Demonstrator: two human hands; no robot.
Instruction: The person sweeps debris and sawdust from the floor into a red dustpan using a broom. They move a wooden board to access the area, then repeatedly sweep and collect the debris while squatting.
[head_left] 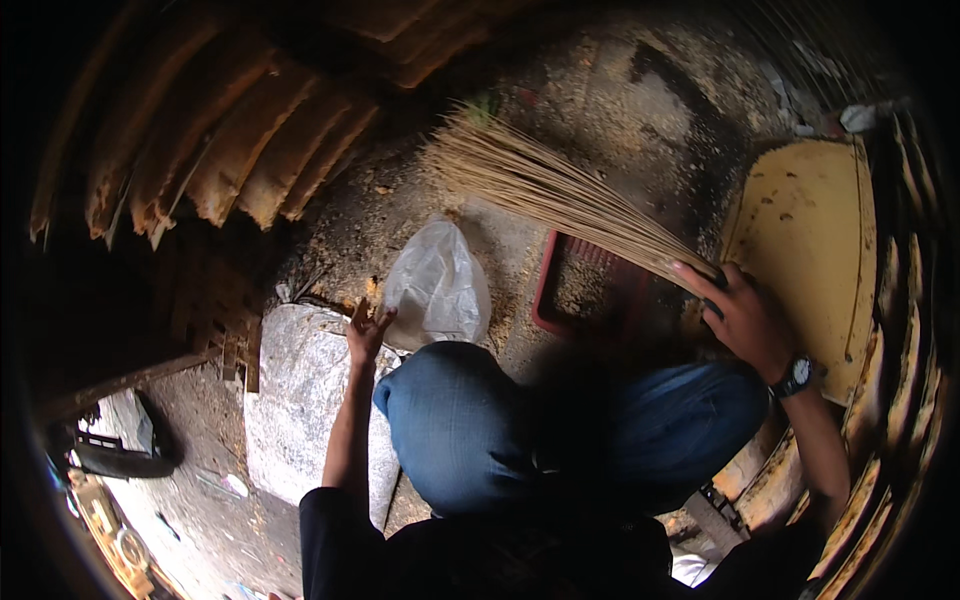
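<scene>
My right hand (pixel 741 310), below it a wrist with a watch, is closed around the narrow end of a stick broom (pixel 560 190). The broom's bundle of thin tan sticks fans out toward the upper left, over the floor. Under its middle lies a dark red dustpan (pixel 545 290) with loose brownish bits in it. My left hand (pixel 368 334) has its fingers apart beside a clear plastic bag (pixel 437 285); a fingertip is at the bag's left edge, and I cannot tell whether it touches. The bag stands puffed up in front of my left knee.
Stacked rough wooden slabs (pixel 225 150) jut out at the upper left, and more slabs (pixel 890 370) line the right side. A yellowish panel (pixel 808 240) leans near my right hand. A whitish sack (pixel 300 400) lies left of my knees. Crumbs and sawdust litter the floor (pixel 610 110).
</scene>
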